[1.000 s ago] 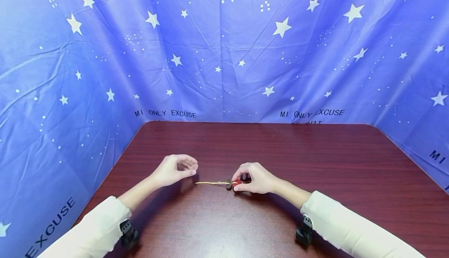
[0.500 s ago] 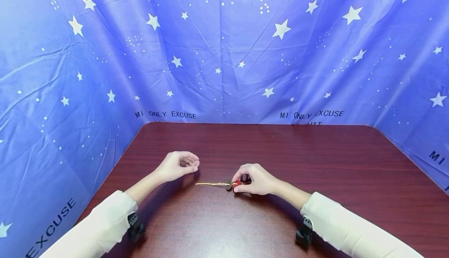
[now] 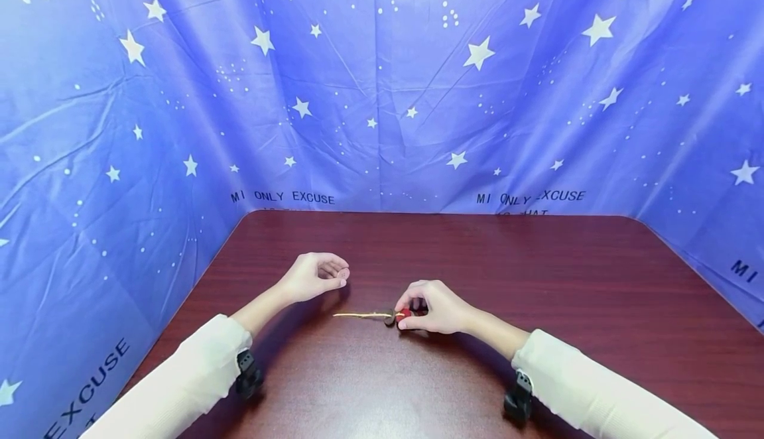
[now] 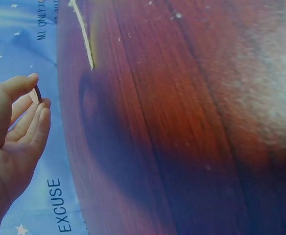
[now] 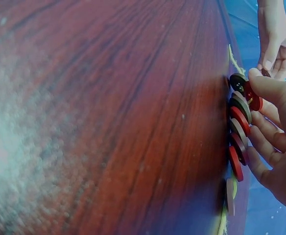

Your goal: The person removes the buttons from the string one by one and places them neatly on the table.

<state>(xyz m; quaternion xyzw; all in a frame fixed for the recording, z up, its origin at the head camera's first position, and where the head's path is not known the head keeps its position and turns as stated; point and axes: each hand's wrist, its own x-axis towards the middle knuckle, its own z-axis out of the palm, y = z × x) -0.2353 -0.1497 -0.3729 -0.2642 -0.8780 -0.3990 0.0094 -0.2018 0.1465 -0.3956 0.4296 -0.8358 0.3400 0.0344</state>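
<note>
In the head view my left hand [image 3: 313, 278] is raised over the table, pinching a pinkish button [image 3: 343, 273] between thumb and fingers; its edge looks dark in the left wrist view. To the right, my right hand [image 3: 438, 308] pinches a red button [image 3: 403, 316] threaded on a yellow string [image 3: 361, 315]. A dark green button [image 3: 389, 319] sits on the string just left of it. The right wrist view shows a row of several more buttons [image 5: 239, 123], red, dark and brownish, beneath that hand. The string's free end [image 4: 89, 56] points toward the left hand.
The dark red wood-grain table [image 3: 507, 253] has its far edge at a blue curtain [image 3: 382, 94] with white stars. The curtain also hangs along both sides. A black wrist camera [image 3: 249, 374] is strapped to the left sleeve, another camera [image 3: 518, 396] to the right.
My left hand has moved up and to the right with the pinkish button. The right hand, the string and the threaded buttons stay nearly in place.
</note>
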